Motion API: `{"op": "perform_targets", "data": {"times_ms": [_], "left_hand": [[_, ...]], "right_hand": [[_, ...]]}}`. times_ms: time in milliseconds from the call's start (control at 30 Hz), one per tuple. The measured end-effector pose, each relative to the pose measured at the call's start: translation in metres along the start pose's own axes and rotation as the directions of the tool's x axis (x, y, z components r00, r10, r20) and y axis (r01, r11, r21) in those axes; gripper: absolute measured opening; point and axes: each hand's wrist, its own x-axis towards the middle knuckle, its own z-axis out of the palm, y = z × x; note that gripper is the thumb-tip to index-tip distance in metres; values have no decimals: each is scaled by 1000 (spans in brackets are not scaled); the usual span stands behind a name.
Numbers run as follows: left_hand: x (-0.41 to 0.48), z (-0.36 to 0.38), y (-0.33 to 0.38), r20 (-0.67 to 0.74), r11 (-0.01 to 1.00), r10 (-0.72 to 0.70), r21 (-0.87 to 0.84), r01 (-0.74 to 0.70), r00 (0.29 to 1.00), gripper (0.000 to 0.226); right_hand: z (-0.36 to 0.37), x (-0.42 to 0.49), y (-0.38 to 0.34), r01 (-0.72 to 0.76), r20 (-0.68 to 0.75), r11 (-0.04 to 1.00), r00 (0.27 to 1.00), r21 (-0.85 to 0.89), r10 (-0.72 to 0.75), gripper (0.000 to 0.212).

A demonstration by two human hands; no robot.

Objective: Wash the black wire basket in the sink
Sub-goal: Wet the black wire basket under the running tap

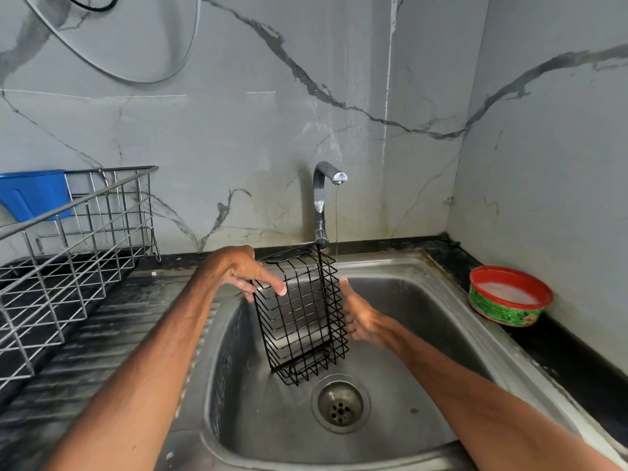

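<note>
Roughly at the middle of the frame, the basket (300,321) stands on end inside the sink (272,426), leaning a little to the left, with its lower end resting on the basin floor just above and left of the drain (340,404). It sits between the two hands. The left hand (243,270) comes in from the lower left and grips the basket's upper left edge, with its thumb laid across the front wires and its fingers curled behind. The right hand (363,317) reaches in from the lower right and holds nothing. It is spread flat with the thumb pointing up and the palm turned toward the basket's right side. Its fingertips are at the wires, though whether they touch them is unclear. Above the basket, the tap (321,198) lets down a thin stream (336,226) that falls just past the basket's upper right corner. At the left of the frame a steel rack (71,253) stands on the counter (564,355), with a blue tub (34,193) hung at its far end. At the right, near the wall, sits a red-rimmed bowl (509,297) of soapy water.
</note>
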Motion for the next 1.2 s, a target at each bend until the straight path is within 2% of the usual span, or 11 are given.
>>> {"op": "perform_targets", "data": {"times_ms": [167,333,433,533,600,633,700,767,900,1033,1200], "left_hand": [[-5,-9,-2,26,999,48,-26,-47,999,136],[-19,-15,7,79,993,79,-96,-71,994,119],[-31,-19,15,118,992,111,-67,-103,987,88],[-33,-19,17,163,992,121,-61,-112,979,50],[-32,-18,14,188,989,134,-80,-121,973,50],[-29,-19,11,201,989,137,-88,-122,970,59],[-23,-20,3,228,986,150,-105,-128,962,96],[-20,-20,0,237,983,173,-104,-153,956,114],[-12,-18,-5,228,979,203,-19,-204,952,108],[-13,-19,6,170,983,125,116,-146,978,91],[-34,-11,31,348,978,132,108,-179,928,71]], "right_hand": [[-3,-7,-5,28,84,996,996,80,-34,95],[-19,-21,-17,152,171,977,969,151,-178,108],[-33,-33,-26,285,142,943,940,171,-309,116],[-43,-43,-38,411,89,907,904,95,-419,66],[-49,-46,-46,501,49,857,860,121,-509,27],[-50,-51,-50,545,39,831,833,112,-552,21],[-48,-60,-56,611,42,790,789,53,-613,20],[-43,-66,-59,666,52,745,744,30,-666,22],[-30,-70,-62,712,-9,701,701,-32,-713,20],[-22,-71,-60,681,-58,727,725,-89,-686,18],[-25,-78,-57,618,-56,780,779,-98,-625,17]]}}
